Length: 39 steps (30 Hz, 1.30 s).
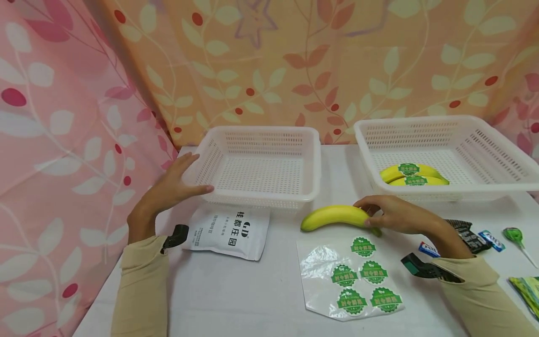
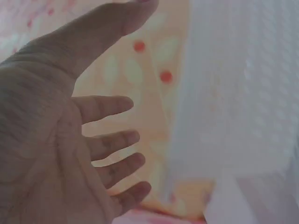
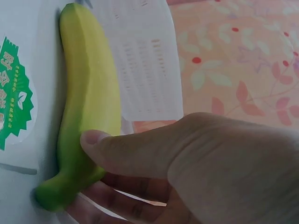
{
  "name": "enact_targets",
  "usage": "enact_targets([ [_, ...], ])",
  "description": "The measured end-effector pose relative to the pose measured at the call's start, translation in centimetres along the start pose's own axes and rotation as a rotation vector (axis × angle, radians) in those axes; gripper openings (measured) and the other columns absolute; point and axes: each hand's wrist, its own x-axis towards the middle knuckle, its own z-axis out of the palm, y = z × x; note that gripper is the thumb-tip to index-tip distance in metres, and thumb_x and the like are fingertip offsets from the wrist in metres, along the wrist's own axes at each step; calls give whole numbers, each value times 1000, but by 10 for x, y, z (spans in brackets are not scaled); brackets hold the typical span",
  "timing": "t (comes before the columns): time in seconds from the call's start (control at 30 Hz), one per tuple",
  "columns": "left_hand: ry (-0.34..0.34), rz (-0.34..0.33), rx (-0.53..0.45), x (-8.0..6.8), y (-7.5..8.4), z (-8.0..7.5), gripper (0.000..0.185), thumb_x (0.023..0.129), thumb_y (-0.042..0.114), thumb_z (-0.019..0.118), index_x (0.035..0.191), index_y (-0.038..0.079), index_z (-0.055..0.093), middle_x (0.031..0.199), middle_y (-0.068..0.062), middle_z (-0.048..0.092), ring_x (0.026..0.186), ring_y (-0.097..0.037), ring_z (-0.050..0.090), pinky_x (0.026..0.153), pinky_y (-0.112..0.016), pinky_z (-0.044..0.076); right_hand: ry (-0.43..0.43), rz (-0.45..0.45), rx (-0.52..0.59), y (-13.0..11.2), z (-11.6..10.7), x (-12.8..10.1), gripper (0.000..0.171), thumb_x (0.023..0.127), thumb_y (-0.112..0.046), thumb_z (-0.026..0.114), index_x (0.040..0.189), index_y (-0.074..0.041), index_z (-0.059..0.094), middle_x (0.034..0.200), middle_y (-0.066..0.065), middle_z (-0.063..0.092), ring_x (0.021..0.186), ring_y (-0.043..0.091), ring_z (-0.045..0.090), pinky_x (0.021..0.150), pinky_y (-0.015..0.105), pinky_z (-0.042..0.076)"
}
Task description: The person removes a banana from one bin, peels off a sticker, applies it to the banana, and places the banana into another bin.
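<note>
right hand (image 1: 397, 216) grips banana (image 1: 334, 217) on table; left hand (image 1: 174, 187) spread, touching empty basket (image 1: 261, 166).

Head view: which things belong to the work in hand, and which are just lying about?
In hand: banana gripped by right hand; sticker sheet; right basket with two stickered bananas; left hand at left basket.
Lying about: white pouch; lollipop; candy wrappers.
</note>
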Motion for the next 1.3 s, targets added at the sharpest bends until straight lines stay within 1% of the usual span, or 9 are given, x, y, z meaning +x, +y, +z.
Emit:
enact_targets([
  [0.13,135,127,-6,-6,38,7,86,89,39,86,162,18,44,165,-10,37,147,-38,39,119,-68,34,19,8,-14,1,1,0,53,99,-20,74,144,3,59,121,9,71,108,23,64,92,44,55],
  [0.27,258,361,-12,-13,77,28,65,89,20,88,148,12,62,145,-10,59,131,-29,56,109,-56,50,22,9,-28,2,0,1,53,99,-21,75,144,2,60,121,8,71,107,23,64,90,41,56],
  [0.37,206,531,-49,-19,104,56,56,89,13,87,141,8,66,134,-7,66,120,-23,63,100,-47,57,19,10,-36,3,-1,1,52,99,-22,75,144,2,60,121,8,72,108,23,65,89,41,56],
  [0.47,33,634,-94,-24,129,90,50,92,12,84,139,8,67,130,-4,68,115,-19,67,94,-39,59,20,5,-44,3,-2,1,53,99,-23,74,144,2,60,123,9,72,110,25,66,91,43,57],
  [0.6,-233,620,-77,-29,149,134,49,96,15,81,142,12,66,132,-2,68,116,-18,67,97,-32,57,17,0,-47,3,-3,2,54,99,-24,74,145,2,60,125,11,71,112,27,66,94,48,57],
  [0.73,-368,541,36,-31,153,174,53,97,26,80,146,15,63,138,-3,65,124,-15,61,107,-29,50,14,17,-36,3,-2,2,53,100,-24,74,144,0,60,125,10,71,112,26,66,95,49,58],
  [0.8,-365,508,95,-33,151,193,56,96,30,81,147,16,62,140,-4,64,128,-16,58,110,-30,47,14,24,-29,4,-1,2,52,100,-24,74,145,-1,60,125,9,71,112,25,66,95,48,58],
  [0.97,-283,473,177,-37,144,226,66,94,37,83,150,16,58,143,-3,62,127,-20,55,109,-32,46,18,22,-25,5,0,0,52,100,-24,73,145,-2,61,123,7,71,110,23,65,95,46,57],
  [1.3,-285,445,200,-37,140,232,75,88,34,87,153,16,55,147,-1,60,132,-20,54,102,-33,45,24,13,-39,6,-1,-2,53,99,-23,74,144,1,60,122,9,71,108,24,65,91,45,57],
])
